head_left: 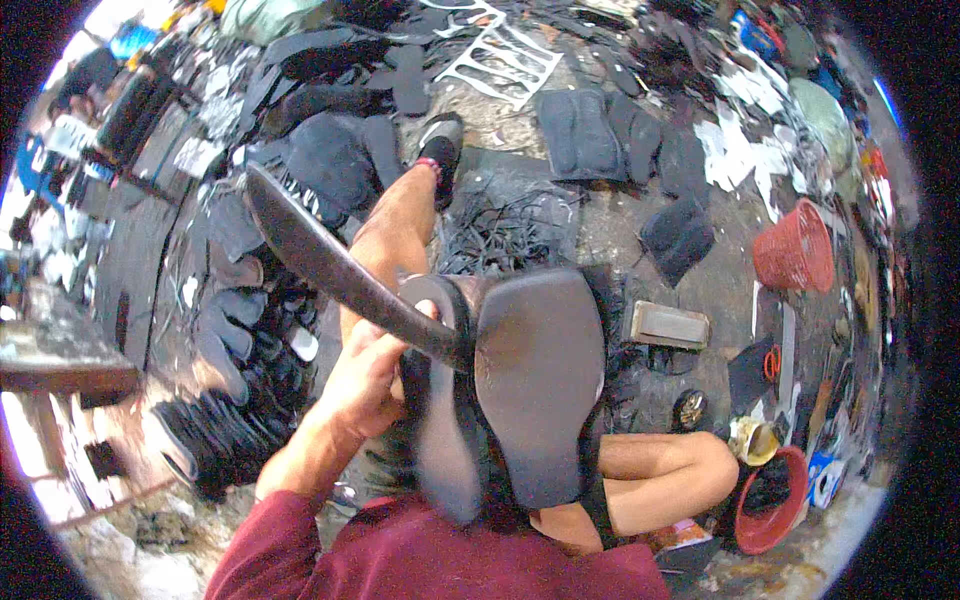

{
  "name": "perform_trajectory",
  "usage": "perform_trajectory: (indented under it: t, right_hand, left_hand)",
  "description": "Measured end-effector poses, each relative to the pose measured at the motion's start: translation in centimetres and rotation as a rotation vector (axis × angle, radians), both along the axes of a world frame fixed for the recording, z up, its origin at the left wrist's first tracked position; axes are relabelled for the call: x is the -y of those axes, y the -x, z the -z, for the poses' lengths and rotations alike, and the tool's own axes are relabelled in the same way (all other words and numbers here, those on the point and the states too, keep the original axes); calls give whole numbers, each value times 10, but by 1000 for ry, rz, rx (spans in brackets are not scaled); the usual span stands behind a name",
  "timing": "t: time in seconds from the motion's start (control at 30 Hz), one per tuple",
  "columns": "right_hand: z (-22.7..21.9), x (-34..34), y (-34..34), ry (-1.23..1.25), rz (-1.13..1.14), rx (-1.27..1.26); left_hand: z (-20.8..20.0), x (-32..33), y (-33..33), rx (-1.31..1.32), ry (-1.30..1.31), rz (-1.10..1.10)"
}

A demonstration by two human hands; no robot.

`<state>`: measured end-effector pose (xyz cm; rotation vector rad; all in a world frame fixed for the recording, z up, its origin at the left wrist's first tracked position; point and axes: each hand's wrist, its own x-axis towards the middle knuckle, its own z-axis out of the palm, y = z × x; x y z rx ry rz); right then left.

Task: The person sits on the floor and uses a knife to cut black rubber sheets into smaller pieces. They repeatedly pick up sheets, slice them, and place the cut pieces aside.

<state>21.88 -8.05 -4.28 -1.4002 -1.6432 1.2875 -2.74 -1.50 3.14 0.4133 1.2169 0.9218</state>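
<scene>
My left hand is closed, with its thumb up, around the near part of a long, curved dark sole seen nearly edge-on. This sole slants from the upper left toward the middle. Right of the hand, close to the camera, a broad dark shoe sole stands with its flat face toward me. A narrower, blurred dark sole is between that one and the hand; whether the hand also grips it I cannot tell. My right hand does not show; the soles cover the area in front of my body.
Thin black strips lie ahead on the floor. A sharpening stone, orange-handled scissors, a red basket and a red basin are at right. Dark stacked pieces sit at left, near a wooden bench.
</scene>
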Motion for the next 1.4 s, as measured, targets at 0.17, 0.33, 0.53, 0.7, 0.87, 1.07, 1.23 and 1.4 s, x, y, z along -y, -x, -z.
perform_trajectory:
  t: [0.17,0.33,0.53,0.7,0.87,1.07,1.23,1.4]
  right_hand:
    - [68,60,15,-38,128,50]
    - [83,81,-2,141,132,99]
    - [-21,13,-43,428,-94,-31]
    - [-56,-24,-57,234,-339,138]
    - [-84,-69,-42,173,-532,220]
    - [-82,-119,-13,275,-779,148]
    - [-57,-91,-40,713,-413,-259]
    - [-11,-23,-4,144,224,-650]
  left_hand:
    - [22,17,26,265,38,-12]
    - [32,23,18,222,-113,52]
    - [30,20,18,67,-38,152]
    - [26,11,19,-71,-106,260]
    - [25,3,16,-91,-54,430]
    - [40,-1,17,-95,-233,722]
    - [36,4,57,447,85,563]
    - [110,29,-3,633,-1016,260]
